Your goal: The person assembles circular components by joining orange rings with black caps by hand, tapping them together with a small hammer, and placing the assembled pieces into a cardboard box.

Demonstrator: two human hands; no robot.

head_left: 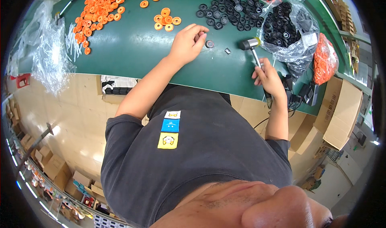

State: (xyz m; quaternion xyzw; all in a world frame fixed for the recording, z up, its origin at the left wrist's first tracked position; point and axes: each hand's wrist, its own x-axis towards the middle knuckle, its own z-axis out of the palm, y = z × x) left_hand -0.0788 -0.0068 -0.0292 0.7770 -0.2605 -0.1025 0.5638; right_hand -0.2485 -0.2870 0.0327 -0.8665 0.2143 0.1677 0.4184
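Note:
My right hand grips a small mallet with a metal shaft and a black-and-yellow head, raised over the green table. My left hand is closed with the fingers curled and pinched; whatever may be between the fingertips is hidden. Just right of those fingertips lies a round dark cap with a shiny rim. Between it and the mallet sits a small dark, shiny piece.
Orange rings are heaped at the far left, with a smaller group beyond my left hand. Black round caps spread far right, beside a clear bag of black caps and a bag of orange parts. White sticks lie left.

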